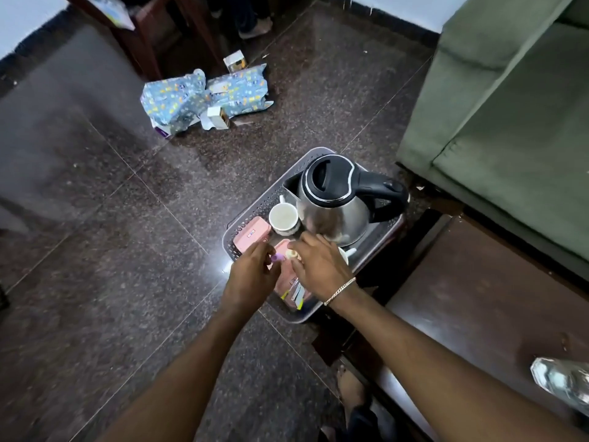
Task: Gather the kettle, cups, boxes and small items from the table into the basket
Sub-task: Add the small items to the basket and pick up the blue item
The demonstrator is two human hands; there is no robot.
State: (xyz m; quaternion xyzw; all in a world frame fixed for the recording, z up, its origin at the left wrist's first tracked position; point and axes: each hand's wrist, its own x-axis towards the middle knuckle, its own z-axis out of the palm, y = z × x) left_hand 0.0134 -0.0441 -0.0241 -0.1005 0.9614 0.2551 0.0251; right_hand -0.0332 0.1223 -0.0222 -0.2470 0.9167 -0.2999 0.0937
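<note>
A grey perforated basket (pixel 255 207) sits on the dark floor beside the wooden table (pixel 478 282). Inside stand a steel kettle (pixel 334 212) with a black lid and handle, a white cup (pixel 283 218), a pink box (pixel 251 234) and a second pink box (pixel 285 279) with sachets (pixel 298 293) on it. A second cup (pixel 349 253) peeks out behind my right hand. My left hand (pixel 251 275) holds a small purple item (pixel 277 258) over the basket. My right hand (pixel 318 266) holds a small cream item (pixel 292 254) right beside it.
A green sofa (pixel 510 122) fills the right side. Blue wrapping paper and small cartons (pixel 204 97) lie on the floor near dark wooden furniture legs (pixel 143 49). A clear plastic bottle (pixel 561 381) lies on the table at the lower right. My bare foot (pixel 350 387) is by the table's edge.
</note>
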